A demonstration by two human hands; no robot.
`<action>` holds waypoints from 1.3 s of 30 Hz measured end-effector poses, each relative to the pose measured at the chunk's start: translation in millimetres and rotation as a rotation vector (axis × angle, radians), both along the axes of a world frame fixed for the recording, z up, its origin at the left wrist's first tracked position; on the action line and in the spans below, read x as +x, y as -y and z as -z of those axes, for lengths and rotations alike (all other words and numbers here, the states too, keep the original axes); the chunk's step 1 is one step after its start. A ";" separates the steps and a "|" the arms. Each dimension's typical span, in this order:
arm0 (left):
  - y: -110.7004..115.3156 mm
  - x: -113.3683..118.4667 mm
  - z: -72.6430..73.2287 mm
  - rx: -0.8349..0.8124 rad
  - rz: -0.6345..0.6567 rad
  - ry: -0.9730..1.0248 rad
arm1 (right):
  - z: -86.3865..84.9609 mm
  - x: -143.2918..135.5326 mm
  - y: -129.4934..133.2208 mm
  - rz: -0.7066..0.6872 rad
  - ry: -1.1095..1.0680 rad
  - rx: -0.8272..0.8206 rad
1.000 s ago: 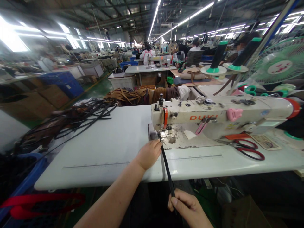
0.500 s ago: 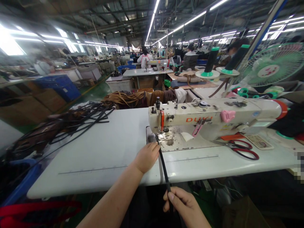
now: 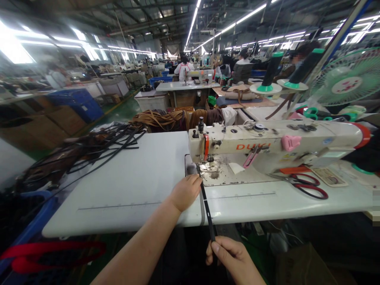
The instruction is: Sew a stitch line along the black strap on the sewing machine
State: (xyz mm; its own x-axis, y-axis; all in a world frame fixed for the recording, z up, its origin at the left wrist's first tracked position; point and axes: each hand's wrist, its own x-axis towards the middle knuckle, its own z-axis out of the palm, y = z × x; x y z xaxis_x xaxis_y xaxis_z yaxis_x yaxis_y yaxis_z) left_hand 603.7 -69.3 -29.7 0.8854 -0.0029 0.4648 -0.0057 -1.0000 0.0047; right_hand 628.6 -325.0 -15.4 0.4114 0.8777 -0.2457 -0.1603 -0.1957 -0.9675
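A narrow black strap (image 3: 208, 213) runs from the needle area of the sewing machine (image 3: 225, 148) down over the table's front edge. My left hand (image 3: 187, 192) rests just in front of the presser foot, its fingers closed on the strap and pressing it to the table. Below the front edge, my right hand (image 3: 227, 253) pinches the strap between thumb and fingers, keeping it fairly straight. Small pale marks show on the strap between my hands. The strap's end under the machine head is hidden.
Red-handled scissors (image 3: 308, 186) lie on the table right of the machine bed, beside a small tray (image 3: 330, 177). A pile of black straps (image 3: 109, 148) covers the left rear. Thread cones (image 3: 271, 73) and a green fan (image 3: 346, 83) stand at the back right.
The view has shifted slightly, so the table and machine appear a little further right. Pale marks now show on the strap between my hands. Both hands keep their hold.
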 end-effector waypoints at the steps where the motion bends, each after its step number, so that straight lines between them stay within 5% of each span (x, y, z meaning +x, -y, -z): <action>1: 0.1 0.0 0.2 0.004 -0.001 0.007 | 0.5 0.1 0.0 -0.001 -0.001 0.001; 29: -0.4 4.4 1.5 -0.091 -0.034 -0.008 | -0.1 1.6 2.4 -0.020 0.046 -0.009; 39: -1.1 0.7 4.5 0.005 0.021 0.010 | -2.6 3.0 2.1 -0.003 0.127 0.052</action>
State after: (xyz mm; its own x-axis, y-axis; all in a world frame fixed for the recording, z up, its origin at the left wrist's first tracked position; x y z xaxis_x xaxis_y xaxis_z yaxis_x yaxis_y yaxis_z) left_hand 604.3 -68.1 -34.2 0.8807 -0.0240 0.4731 -0.0268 -0.9996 -0.0009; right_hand 631.6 -327.1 -12.9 0.4339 0.8891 -0.1456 -0.0350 -0.1449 -0.9888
